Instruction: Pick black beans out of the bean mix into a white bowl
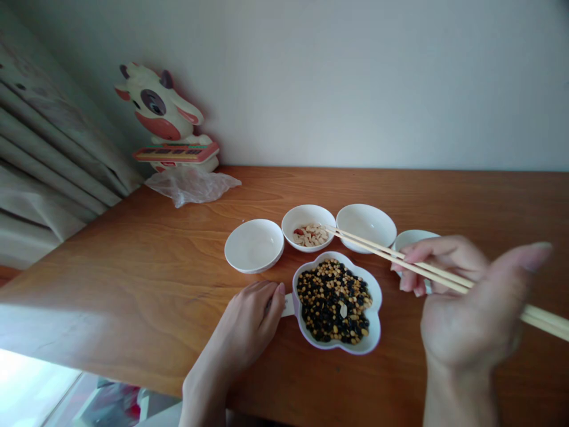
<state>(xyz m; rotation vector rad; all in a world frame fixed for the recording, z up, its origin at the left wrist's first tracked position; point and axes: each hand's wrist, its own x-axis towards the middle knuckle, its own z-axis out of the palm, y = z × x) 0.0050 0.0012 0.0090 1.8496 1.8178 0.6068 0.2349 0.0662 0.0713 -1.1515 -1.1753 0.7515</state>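
Observation:
My right hand (pixel 462 290) grips a pair of wooden chopsticks (pixel 400 259), whose tips reach over the rim of a white bowl (pixel 291 220) holding pale nut pieces (pixel 311 235) and a reddish bit. I cannot tell whether the tips pinch anything. My left hand (pixel 258 311) is closed around the short handle of a flower-shaped dish (pixel 376 290) on the table. Black beans and yellow kernels (pixel 331 302) cover the dish's bottom, with one pale piece (pixel 344 310) lying on top.
Left of the nut bowl stands a bare white bowl (pixel 254 246); another white bowl (pixel 367 225) is at its right. A further bowl (pixel 415 237) is partly behind my right hand. A cow-shaped toy keyboard (pixel 171 118) and clear plastic bag (pixel 195 184) occupy the table's back left.

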